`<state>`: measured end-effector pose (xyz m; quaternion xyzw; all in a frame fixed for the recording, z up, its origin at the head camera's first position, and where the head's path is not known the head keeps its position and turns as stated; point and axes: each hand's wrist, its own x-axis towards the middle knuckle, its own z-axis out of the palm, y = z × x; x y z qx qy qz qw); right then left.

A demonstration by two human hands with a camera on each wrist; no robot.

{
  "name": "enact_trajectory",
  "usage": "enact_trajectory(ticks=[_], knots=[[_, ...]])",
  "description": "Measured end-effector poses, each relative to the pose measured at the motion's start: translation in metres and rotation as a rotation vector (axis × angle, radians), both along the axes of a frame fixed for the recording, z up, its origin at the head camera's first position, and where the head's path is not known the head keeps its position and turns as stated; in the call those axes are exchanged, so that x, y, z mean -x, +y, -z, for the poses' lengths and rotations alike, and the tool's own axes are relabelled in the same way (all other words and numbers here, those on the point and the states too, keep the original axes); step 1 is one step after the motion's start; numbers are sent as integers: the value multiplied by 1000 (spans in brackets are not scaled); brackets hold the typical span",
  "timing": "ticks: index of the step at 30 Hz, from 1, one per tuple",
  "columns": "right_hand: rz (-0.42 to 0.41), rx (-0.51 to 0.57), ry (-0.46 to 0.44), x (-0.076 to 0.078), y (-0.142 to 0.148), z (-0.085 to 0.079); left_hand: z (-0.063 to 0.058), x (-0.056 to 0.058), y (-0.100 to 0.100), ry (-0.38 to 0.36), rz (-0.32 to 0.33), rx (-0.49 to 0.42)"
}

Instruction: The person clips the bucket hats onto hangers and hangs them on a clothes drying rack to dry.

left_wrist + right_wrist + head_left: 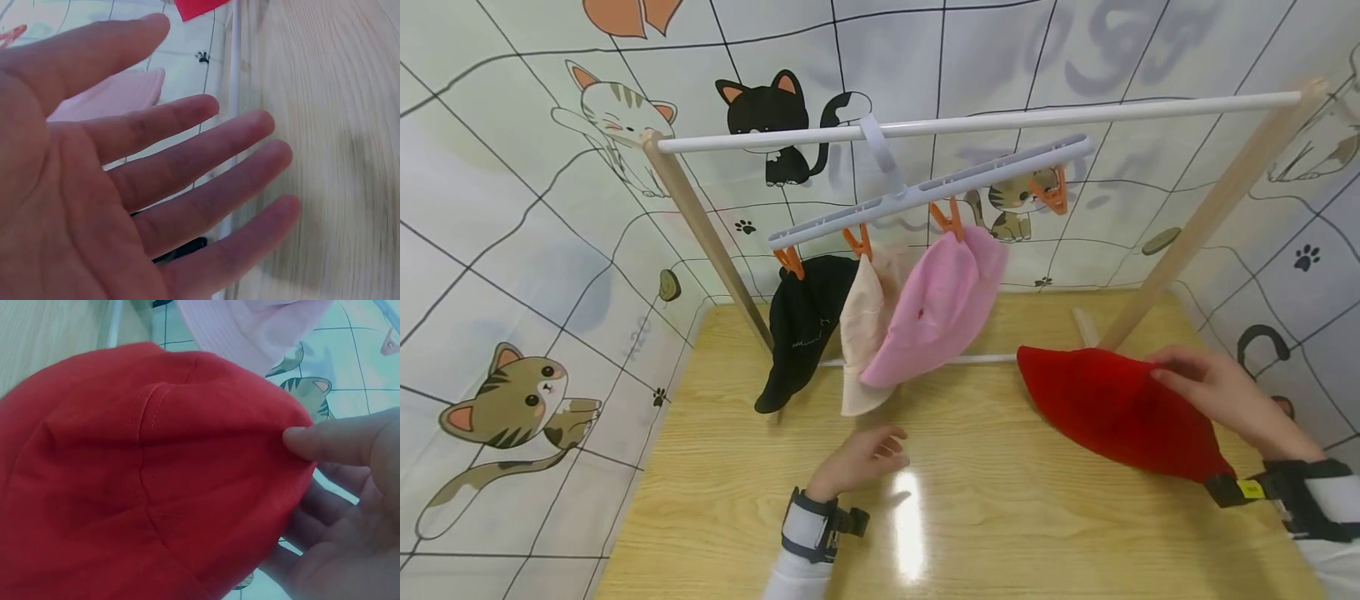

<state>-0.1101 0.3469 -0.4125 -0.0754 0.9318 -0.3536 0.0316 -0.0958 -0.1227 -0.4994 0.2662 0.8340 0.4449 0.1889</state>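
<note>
My right hand [1221,390] pinches the top edge of a red bucket hat [150,481] between thumb and fingers, over the table's right side. My left hand [859,460] is held over the wooden table with fingers spread and nothing in it. Nearest to it, a cream bucket hat [862,333] hangs between a black one [805,321] and a pink one [936,308]. Orange clips [857,242] hold these three to a pale clip hanger [925,193], which slants up to the right. Its rightmost orange clip [1054,193] carries no hat.
The hanger's hook hangs from a white rod [1000,122] between two wooden posts [1217,208]. A lower white bar [981,359] runs behind the hats, near the table [1000,533]. Cat-printed cloth [512,275] encloses the back and both sides.
</note>
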Motion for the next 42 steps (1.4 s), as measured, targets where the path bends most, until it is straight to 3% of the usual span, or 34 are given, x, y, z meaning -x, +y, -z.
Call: enact_trajectory(ticks=[9,15,21,25,29,35,38,42], knots=[[-85,0,92,6,-8,-7,-11,9,33,132,43,63],[-189,5,173,12,-26,-7,-19,17,55,193,3,10],[-263,22,230,15,-48,-8,-40,24,73,337,-61,-65],[-329,38,287,18,-62,-8,-53,30,87,417,-53,-84],[-397,29,312,18,-78,-9,-64,31,105,425,14,-10],[-460,107,298,21,-100,-12,-79,29,128,400,91,99],[-479,133,313,24,-109,-12,-81,31,133,397,79,123],[-489,134,326,27,-119,-12,-83,33,137,375,17,144]])
